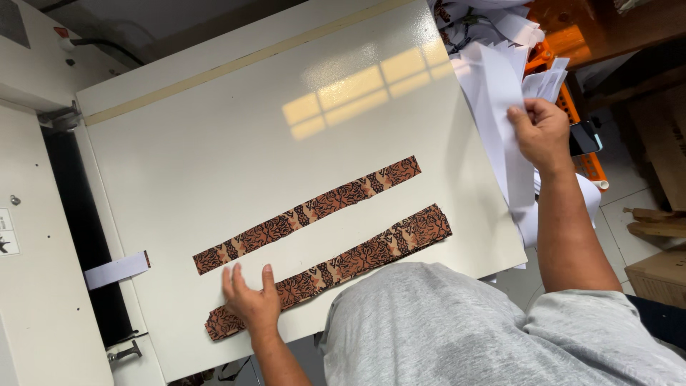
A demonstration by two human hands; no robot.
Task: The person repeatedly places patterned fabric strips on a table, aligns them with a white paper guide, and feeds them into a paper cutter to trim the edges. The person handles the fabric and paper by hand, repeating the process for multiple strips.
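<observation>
A: While you leaned over the white work table [214, 150], where was your left hand [250, 300]?

B: It lay flat and unclenched, palm down, on the near stack of tiger-print fabric strips [343, 264], pinning its left part without gripping anything. That stack ran slantwise along the table's near edge.

A: And the second strip?

B: The far tiger-print strip [307, 213] lay just beyond it, parallel, a band of bare table between the two, untouched by either hand.

A: What of your right hand [541, 132]?

B: It was off the table's right edge, fingers pinched around a white sheet [500, 107] lifted from the loose pile of white paper [500, 36] there.

A: How far along did the work look?

B: As a judgement: both strips were already laid out straight, while the sheet was not yet on the table, so any covering or layering remained undone.
</observation>
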